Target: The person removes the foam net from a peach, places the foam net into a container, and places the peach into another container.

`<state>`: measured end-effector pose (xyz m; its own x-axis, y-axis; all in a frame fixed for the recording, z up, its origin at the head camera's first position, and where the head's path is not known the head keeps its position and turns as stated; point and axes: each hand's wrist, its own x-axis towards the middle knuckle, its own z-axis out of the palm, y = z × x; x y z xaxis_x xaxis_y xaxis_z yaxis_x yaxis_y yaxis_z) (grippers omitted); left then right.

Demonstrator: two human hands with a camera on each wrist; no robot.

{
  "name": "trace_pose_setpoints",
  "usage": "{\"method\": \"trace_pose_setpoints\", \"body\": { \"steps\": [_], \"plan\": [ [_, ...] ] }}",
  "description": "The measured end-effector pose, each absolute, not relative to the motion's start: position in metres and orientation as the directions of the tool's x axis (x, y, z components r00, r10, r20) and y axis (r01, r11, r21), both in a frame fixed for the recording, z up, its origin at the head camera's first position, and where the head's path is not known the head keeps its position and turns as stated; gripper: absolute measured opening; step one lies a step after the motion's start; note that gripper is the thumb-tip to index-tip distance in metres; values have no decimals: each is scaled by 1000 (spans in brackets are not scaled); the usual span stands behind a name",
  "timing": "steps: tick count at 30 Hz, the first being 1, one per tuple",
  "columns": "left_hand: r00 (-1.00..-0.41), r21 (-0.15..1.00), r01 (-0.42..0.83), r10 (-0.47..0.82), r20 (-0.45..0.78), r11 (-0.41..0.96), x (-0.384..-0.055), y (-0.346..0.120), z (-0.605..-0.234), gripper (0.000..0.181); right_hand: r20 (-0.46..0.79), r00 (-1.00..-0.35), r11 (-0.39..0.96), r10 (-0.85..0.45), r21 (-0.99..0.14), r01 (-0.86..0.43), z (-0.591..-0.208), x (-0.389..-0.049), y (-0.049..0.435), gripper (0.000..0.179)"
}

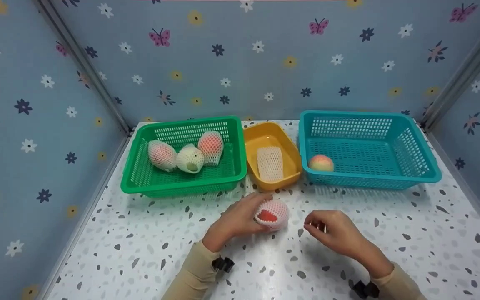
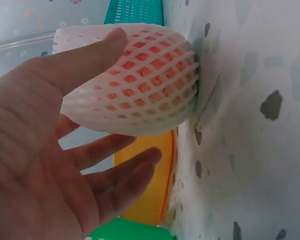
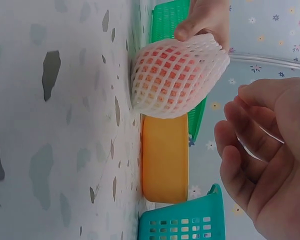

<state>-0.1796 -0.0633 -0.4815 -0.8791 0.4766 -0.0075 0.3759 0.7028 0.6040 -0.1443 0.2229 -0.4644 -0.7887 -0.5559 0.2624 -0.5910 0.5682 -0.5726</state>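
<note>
My left hand [image 1: 244, 216] grips a red-and-yellow fruit in a white foam net [image 1: 279, 212], its thumb on one side of the net. The netted fruit stands on the speckled table, and red skin shows through the net's open end in the head view. In the left wrist view, the lattice [image 2: 150, 80] is stretched round the fruit. To the right of it, my right hand [image 1: 338, 233] hovers with loosely curled fingers and nothing in them. The right wrist view shows these bent fingers [image 3: 247, 125] apart from the netted fruit [image 3: 170, 77].
A green basket [image 1: 181, 189] at the back left contains several netted fruits [image 1: 211, 143]. Beside it, a yellow tray [image 1: 290, 156] has a flat foam net [image 1: 270, 163] inside. On the right, a teal basket [image 1: 373, 181] holds one bare peach [image 1: 321, 163]. Patterned walls surround the table.
</note>
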Motion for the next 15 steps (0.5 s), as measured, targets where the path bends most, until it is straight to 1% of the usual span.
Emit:
{"method": "trace_pose_setpoints", "body": {
  "steps": [6,9,12,15],
  "plan": [
    [-875,631,369,484,-12,683,-178,-67,-483,92,275,-780,557,-563,-570,-604,-466,-143,222,9],
    [-869,624,358,492,-49,695,-178,-73,-481,89,305,-768,556,-563,-547,-626,-466,-142,220,9],
    [-867,609,344,490,-85,715,-179,-81,-478,81,368,-747,578,-553,-477,-662,-467,-139,217,11],
    [-880,588,319,463,-107,743,-180,-90,-476,75,424,-714,622,-557,-357,-697,-466,-137,210,19]
  ]
}}
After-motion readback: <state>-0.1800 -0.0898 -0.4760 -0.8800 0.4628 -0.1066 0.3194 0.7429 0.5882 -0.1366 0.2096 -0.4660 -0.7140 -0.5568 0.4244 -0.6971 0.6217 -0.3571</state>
